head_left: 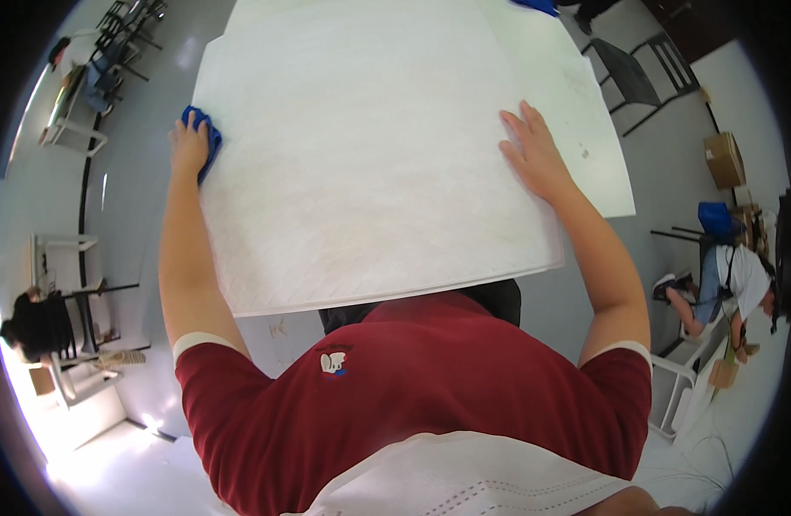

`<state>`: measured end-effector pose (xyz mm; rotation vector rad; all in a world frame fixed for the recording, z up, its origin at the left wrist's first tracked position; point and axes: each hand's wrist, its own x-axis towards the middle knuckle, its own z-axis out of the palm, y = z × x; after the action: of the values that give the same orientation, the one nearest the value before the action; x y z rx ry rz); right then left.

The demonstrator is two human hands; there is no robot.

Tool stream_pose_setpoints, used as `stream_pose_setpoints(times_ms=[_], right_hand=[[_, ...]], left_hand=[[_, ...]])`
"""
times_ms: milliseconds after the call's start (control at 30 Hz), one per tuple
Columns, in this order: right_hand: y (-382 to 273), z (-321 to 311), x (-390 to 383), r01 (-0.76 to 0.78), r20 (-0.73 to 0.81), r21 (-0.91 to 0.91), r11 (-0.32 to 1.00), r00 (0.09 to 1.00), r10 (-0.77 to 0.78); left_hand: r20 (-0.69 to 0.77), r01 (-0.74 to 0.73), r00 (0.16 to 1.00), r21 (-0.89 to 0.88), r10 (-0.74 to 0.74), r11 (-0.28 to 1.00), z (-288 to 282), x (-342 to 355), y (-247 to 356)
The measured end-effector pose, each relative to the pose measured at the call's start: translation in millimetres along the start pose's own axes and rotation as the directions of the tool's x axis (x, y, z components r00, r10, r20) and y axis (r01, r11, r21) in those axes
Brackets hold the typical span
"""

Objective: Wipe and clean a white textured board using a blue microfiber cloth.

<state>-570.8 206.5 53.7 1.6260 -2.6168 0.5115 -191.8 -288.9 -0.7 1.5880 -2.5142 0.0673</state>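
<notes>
A large white sheet (361, 172) covers most of the white table (597, 163) in front of me. Its near edge hangs close to my waist, slightly curved. At the sheet's left edge, my left hand (189, 146) grips a crumpled blue cloth (212, 155), fingers bent over it. Part of the cloth is hidden beneath that hand. My right hand (537, 159) lies on the sheet's right side with its fingers spread and nothing in them. Beyond it a strip of bare tabletop shows, with a small greyish mark.
A dark chair (628, 73) stands beyond the table's right corner. Another blue cloth (536, 6) lies at the far edge. People sit at tables on both sides, with a cardboard box (724, 161) by the right wall.
</notes>
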Motion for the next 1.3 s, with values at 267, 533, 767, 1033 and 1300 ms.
stream_pose_setpoints(times_ms=[267, 533, 767, 1033, 1300], right_hand=[[-2.6, 0.5, -3.6, -0.003, -0.011, 0.024, 1.0, 1.0, 0.004], [-2.8, 4.2, -1.9, 0.01, -0.031, 0.027, 1.0, 0.999, -0.009], [-0.9, 8.1, -1.7, 0.01, -0.054, 0.02, 1.0, 0.998, -0.009], [-1.8, 9.2, -0.1, 0.013, -0.058, -0.009, 1.0, 0.998, -0.014], [-2.2, 7.3, 1.5, 0.026, -0.062, -0.023, 0.999, 0.998, -0.028]], left_hand=[[0.051, -0.146, 0.988, -0.024, 0.147, 0.989, -32.8, -31.4, 67.2], [0.084, -0.465, 0.879, -0.06, 0.469, 0.883, -50.5, -87.3, 177.0], [0.105, -0.676, 0.716, -0.137, 0.69, 0.724, -75.2, -155.5, 269.1], [0.068, -0.864, 0.431, -0.257, 0.9, 0.433, -92.0, -228.3, 320.4], [0.082, -0.869, 0.344, -0.35, 0.935, 0.35, -103.4, -251.5, 318.9]])
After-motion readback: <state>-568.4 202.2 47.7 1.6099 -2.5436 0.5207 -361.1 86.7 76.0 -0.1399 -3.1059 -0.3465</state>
